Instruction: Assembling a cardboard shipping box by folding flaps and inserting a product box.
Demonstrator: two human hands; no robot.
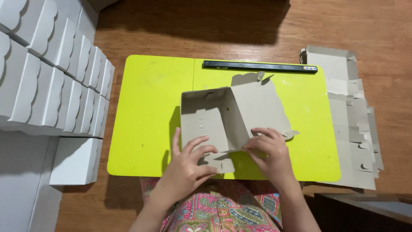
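Nearest the camera, above a patterned pink cloth on the lap, both hands are on a grey cardboard box blank (229, 118) that lies at the near edge of the lime-green folding table (146, 116), about midway along it. The left hand (189, 165) has its fingers loosely curled, fingertips pressing on a small flap at the blank's near end; it grips nothing firmly. The right hand (268, 150) is half closed, fingertips pinching the near edge of the middle panel. The box looks only partly formed: one wall stands along the far left side, the right panel with its scalloped edge lies flat, nothing is locked. Along the far edge lies a long black strip (259, 66). Off the right edge waits a stack of flat blanks (354, 124); off the left, rows of finished white boxes (56, 86).
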